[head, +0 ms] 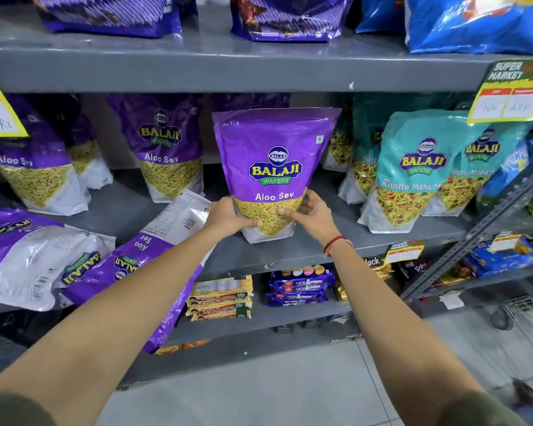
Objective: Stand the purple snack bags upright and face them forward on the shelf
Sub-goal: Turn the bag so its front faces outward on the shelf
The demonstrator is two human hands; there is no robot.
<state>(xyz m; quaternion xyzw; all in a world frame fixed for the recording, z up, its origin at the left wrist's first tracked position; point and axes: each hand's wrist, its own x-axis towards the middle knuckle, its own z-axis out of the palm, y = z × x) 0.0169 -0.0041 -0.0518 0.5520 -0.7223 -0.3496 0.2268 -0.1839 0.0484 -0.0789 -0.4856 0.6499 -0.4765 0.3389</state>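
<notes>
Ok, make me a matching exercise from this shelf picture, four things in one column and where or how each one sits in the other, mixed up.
Things:
1. Aloo Sev bag in both hands
2. teal Khatta Mitha bag
3. upside-down purple bag
4. red thread band

States:
A. lying flat at the shelf's front edge, label inverted
B. around the right wrist
C. upright, front facing out, held low on each side
D. standing right of the held bag

Pairs: 1-C, 2-D, 3-A, 4-B
</notes>
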